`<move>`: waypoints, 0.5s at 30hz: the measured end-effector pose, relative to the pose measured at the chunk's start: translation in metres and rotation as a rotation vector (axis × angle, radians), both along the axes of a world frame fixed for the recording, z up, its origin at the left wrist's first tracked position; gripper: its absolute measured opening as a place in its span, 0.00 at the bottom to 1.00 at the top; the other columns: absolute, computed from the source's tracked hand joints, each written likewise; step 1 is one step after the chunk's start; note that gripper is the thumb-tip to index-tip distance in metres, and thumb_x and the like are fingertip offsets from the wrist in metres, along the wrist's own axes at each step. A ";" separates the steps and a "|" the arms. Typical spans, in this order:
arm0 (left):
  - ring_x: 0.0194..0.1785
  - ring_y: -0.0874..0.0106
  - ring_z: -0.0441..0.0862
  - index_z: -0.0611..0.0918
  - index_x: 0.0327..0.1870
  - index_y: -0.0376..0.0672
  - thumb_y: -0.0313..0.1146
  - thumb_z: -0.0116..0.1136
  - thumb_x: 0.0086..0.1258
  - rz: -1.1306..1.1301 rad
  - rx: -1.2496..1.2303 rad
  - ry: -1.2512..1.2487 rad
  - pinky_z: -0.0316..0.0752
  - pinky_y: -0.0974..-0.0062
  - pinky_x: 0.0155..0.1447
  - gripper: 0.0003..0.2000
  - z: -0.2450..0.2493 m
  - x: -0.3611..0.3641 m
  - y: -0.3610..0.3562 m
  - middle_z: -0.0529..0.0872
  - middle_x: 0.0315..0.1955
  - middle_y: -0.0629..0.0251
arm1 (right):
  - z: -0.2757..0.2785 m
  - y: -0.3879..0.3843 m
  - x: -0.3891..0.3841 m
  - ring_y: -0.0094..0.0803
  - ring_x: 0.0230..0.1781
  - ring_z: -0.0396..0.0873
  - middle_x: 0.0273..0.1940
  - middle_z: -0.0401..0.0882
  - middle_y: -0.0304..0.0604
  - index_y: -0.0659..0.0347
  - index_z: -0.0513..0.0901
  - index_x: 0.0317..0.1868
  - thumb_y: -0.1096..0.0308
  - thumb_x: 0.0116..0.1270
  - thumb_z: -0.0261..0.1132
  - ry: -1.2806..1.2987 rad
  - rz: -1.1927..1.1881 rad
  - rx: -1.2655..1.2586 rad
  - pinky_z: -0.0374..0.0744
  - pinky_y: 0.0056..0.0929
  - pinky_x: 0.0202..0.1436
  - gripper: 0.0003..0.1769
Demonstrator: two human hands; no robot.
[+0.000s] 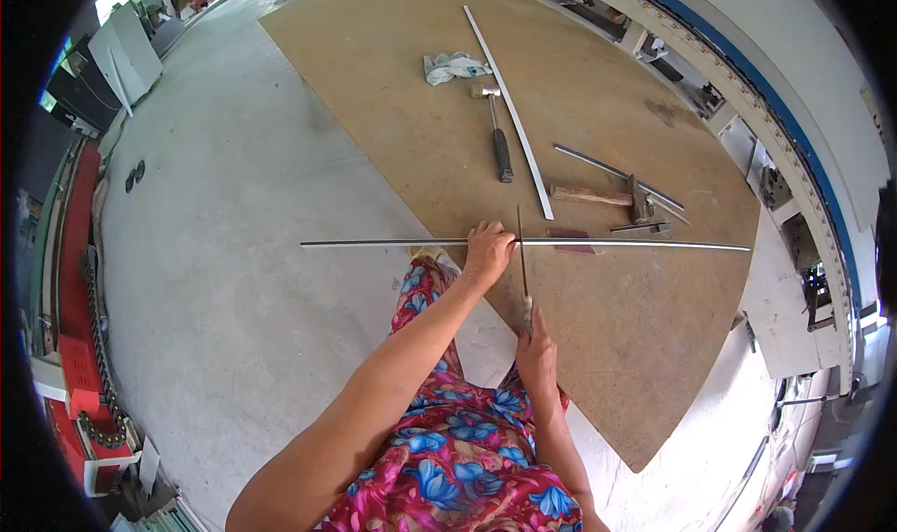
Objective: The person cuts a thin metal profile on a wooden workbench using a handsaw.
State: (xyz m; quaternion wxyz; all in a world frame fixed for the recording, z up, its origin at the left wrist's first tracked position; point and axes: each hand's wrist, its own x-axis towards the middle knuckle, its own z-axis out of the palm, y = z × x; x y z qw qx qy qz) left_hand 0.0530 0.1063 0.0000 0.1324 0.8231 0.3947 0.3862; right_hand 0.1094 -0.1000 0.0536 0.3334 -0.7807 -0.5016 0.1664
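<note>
A long, thin metal strip (673, 244) lies crosswise over the edge of a brown board (635, 345), its left end out past the board. My left hand (490, 254) is closed around the strip near its middle, above my knee. In my right hand (536, 356) is the light handle of a narrow hand saw (523, 269). Its thin blade is seen nearly edge-on and crosses the strip just right of my left fingers. Whether the blade has cut into the metal is too small to tell. A reddish-brown flat block (572, 241) lies by the strip.
On the board lie a black-handled hammer (503, 154), a wooden-handled hammer (593, 195), a long white strip (510, 112), a shorter dark strip (598, 164) and crumpled plastic (454, 68). A large machine (738, 65) borders the right; red equipment (79, 252) stands left.
</note>
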 end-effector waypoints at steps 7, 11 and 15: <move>0.45 0.59 0.77 0.86 0.31 0.46 0.34 0.68 0.56 0.003 0.000 0.014 0.70 0.58 0.46 0.05 0.003 -0.001 -0.002 0.79 0.33 0.65 | -0.006 0.026 0.009 0.64 0.37 0.81 0.36 0.81 0.69 0.61 0.64 0.71 0.75 0.65 0.56 -0.016 -0.002 -0.016 0.79 0.54 0.38 0.32; 0.45 0.58 0.77 0.85 0.31 0.46 0.33 0.68 0.57 -0.015 -0.004 0.011 0.70 0.58 0.48 0.05 0.005 -0.003 0.000 0.79 0.33 0.64 | 0.007 0.066 0.007 0.65 0.45 0.79 0.42 0.80 0.71 0.61 0.65 0.71 0.76 0.65 0.56 0.046 -0.050 -0.036 0.78 0.53 0.47 0.32; 0.45 0.58 0.77 0.86 0.32 0.47 0.33 0.68 0.57 -0.015 0.015 0.008 0.71 0.56 0.46 0.05 0.003 -0.001 0.002 0.79 0.33 0.65 | 0.003 0.030 0.003 0.66 0.41 0.80 0.40 0.80 0.71 0.61 0.65 0.70 0.75 0.64 0.57 0.015 -0.040 -0.062 0.78 0.55 0.43 0.31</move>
